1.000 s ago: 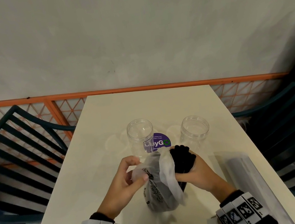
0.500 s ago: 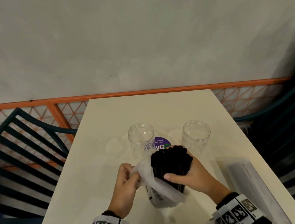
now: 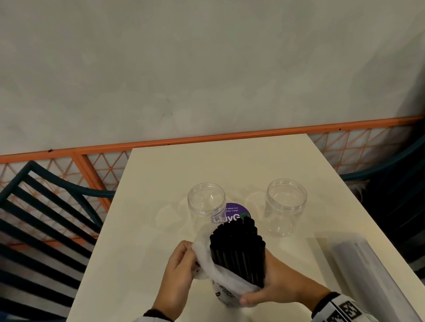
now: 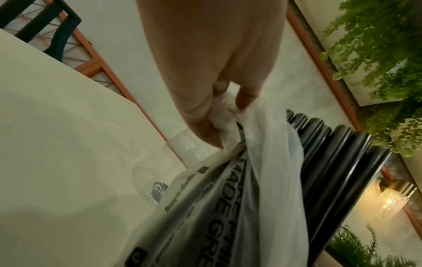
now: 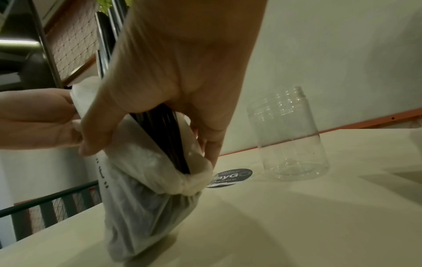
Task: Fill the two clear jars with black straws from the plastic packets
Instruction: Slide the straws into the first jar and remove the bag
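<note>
A bundle of black straws [image 3: 237,253] sticks up out of a white plastic packet [image 3: 222,274] that stands on the table near the front. My right hand [image 3: 267,287] grips the bundle low down, thumb across the packet's edge. My left hand [image 3: 179,269] pinches the packet's bunched rim [image 4: 224,115] and holds it off the straws [image 4: 338,162]. In the right wrist view the packet [image 5: 141,204] is crumpled down around the lower straws [image 5: 169,137]. Two clear jars stand open behind, the left jar [image 3: 207,208] and the right jar [image 3: 286,205], both without straws.
A purple round sticker [image 3: 236,212] lies on the cream table [image 3: 163,249] between the jars. Another long plastic packet [image 3: 363,268] lies at the front right. Dark green slatted chairs [image 3: 24,228] flank both sides; an orange rail [image 3: 41,155] runs behind.
The packet has been pulled further down, so more of the straw bundle stands bare. My right hand slid lower on the bundle; my left hand kept hold of the rim.
</note>
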### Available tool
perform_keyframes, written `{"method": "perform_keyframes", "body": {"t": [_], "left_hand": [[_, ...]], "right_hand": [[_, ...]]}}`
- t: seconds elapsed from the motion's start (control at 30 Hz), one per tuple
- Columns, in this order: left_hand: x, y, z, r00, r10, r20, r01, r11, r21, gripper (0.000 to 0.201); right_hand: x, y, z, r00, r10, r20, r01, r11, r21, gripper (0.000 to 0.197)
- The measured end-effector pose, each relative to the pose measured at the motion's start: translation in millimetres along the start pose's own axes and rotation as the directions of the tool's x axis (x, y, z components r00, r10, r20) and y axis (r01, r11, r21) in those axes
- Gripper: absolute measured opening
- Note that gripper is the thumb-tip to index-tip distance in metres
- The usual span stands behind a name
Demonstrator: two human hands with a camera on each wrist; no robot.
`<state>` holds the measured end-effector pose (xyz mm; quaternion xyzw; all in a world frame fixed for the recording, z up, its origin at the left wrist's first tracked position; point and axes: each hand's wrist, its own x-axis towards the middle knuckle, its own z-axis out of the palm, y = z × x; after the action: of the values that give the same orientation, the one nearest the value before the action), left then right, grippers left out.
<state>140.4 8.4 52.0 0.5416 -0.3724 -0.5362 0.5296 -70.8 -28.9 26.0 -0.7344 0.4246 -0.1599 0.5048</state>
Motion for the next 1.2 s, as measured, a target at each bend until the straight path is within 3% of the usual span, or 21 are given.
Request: {"method": "perform_keyframes", "body": {"t": [0.17,0.23,0.33,0.4,0.47,0.5,0.57,0.67,0.73,0.83,1.0,1.07,1.1,1.2], "left_hand": [[-1,-16,-3,0.989,-0.123,-0.086,0.124,0.992,0.005,0.006],[-1,-11,-8,0.994,-0.106,-0.022,0.108,0.985,0.137,0.029],[-2,15,-10,0.997,0.018,0.069,-0.047,0.901,0.432,0.045],[-7,40,-5,0.965,0.250,0.079,-0.251,0.799,0.546,0.045],[-14,61,10,0.863,0.470,0.184,-0.474,0.630,0.614,0.040],[-17,66,21,0.818,0.512,0.265,-0.542,0.528,0.654,0.042],[-19,66,46,0.794,0.465,0.392,-0.572,0.351,0.742,0.050],[-14,45,70,0.843,0.291,0.453,-0.512,0.173,0.841,0.052],[-12,36,74,0.865,0.208,0.457,-0.485,0.114,0.867,0.039],[-8,28,77,0.831,0.274,0.484,-0.512,0.037,0.858,0.036],[-8,32,78,0.861,0.220,0.459,-0.482,0.064,0.874,0.038],[-10,36,76,0.840,0.269,0.470,-0.509,0.095,0.855,0.051],[-10,40,72,0.834,0.324,0.447,-0.518,0.179,0.836,0.060],[-7,51,39,0.900,0.369,0.234,-0.419,0.580,0.699,0.071]], "right_hand": [[1,5,1,1.000,0.021,0.009,-0.020,0.999,-0.037,0.091],[1,8,2,0.999,0.028,0.032,-0.026,0.998,-0.056,0.093],[1,7,1,0.998,0.037,0.041,-0.033,0.995,-0.095,0.089],[3,5,-1,0.999,0.036,0.040,-0.031,0.994,-0.104,0.086],[4,5,-1,0.999,0.024,0.034,-0.021,0.994,-0.106,0.084],[6,5,0,0.999,0.016,0.030,-0.013,0.994,-0.107,0.085],[8,7,2,1.000,-0.002,0.022,0.005,0.995,-0.095,0.091],[13,20,7,0.999,-0.018,0.043,0.020,0.998,-0.063,0.098],[14,31,10,0.998,0.009,0.062,-0.004,0.998,-0.066,0.098],[13,40,12,0.997,0.040,0.063,-0.035,0.996,-0.079,0.097],[12,39,9,0.983,0.151,0.106,-0.123,0.965,-0.231,0.121],[9,44,8,0.985,0.148,0.087,-0.117,0.950,-0.289,0.121],[7,45,7,0.988,0.128,0.083,-0.098,0.951,-0.294,0.117],[2,42,1,0.990,0.092,0.106,-0.065,0.970,-0.236,0.098]]}}
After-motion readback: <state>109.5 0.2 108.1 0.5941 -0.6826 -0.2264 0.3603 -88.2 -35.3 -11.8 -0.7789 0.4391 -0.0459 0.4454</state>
